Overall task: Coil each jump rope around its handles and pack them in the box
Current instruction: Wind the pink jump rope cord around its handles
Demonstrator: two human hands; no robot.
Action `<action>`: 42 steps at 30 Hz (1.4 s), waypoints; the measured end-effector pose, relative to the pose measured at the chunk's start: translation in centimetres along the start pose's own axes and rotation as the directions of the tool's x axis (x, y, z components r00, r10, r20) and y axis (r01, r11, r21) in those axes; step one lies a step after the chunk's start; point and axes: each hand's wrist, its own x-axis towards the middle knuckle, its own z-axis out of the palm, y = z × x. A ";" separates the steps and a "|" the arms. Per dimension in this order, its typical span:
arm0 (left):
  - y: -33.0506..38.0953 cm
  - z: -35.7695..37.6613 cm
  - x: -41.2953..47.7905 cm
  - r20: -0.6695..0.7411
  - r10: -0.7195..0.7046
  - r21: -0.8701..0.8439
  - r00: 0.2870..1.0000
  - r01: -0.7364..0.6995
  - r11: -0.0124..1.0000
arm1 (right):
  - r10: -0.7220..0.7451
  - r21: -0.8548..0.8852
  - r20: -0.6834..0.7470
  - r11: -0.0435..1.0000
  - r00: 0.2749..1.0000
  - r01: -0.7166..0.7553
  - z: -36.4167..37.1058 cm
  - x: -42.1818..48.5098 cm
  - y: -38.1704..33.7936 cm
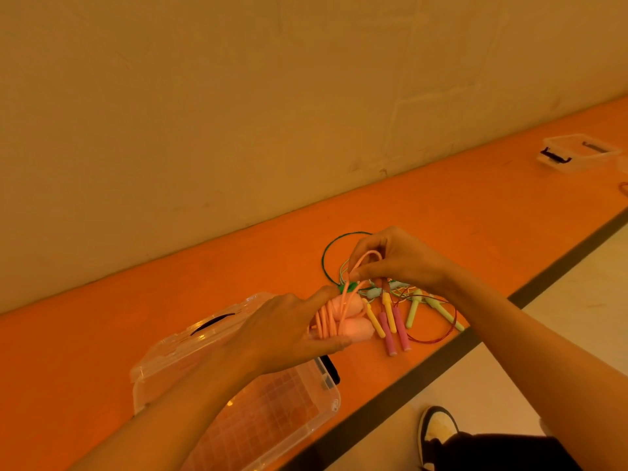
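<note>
- The pale pink jump rope [355, 329], with two thick rounded handles, is held in the air just above the orange table [170, 300], near the far corner of the box. Its handles lie side by side, so the cord can wind round both as one bundle.
- The left hand [289, 331] grasps that pair, thumb under and fingers over. The index finger stretches along the turns wound on the handles, apparently to stop them slipping.
- The right hand [397, 258] pinches a raised loop of pink cord [368, 254] between thumb and fingertips and holds it taut, ready, I judge, for another turn or a tuck.
- The clear plastic box [334, 402] stands open under the left forearm with its clear lid [190, 338] at its far side, handy for dropping the bundle in. What it holds I cannot tell.
- Just beyond lie the uncoiled ropes in a tangle: yellow handles [373, 317], magenta handles [401, 331], pale green handles [413, 311] and a green cord loop [326, 256].
- A second clear box [574, 153] sits well apart, by the wall.
</note>
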 end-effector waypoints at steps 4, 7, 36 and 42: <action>0.2 -0.1 -0.2 0.008 0.011 0.032 1.000 -0.011 0.999 | 0.075 0.179 -0.059 0.982 0.995 -0.063 -0.1 0.0 -0.5; -0.2 -0.2 -0.2 -0.027 0.031 -0.032 0.999 -0.032 0.999 | 0.158 0.337 -0.029 0.931 0.987 -0.139 -0.2 0.1 -0.5; -0.7 -0.7 -0.7 -0.232 0.046 -0.189 0.972 -0.091 0.978 | 0.216 0.539 -0.151 0.836 0.965 -0.103 4.1 0.5 -0.4; -1.7 -1.1 -1.1 -0.337 -0.040 -0.310 0.941 -0.071 0.948 | 0.127 0.471 -0.194 0.882 0.973 -0.022 4.0 -0.8 -0.8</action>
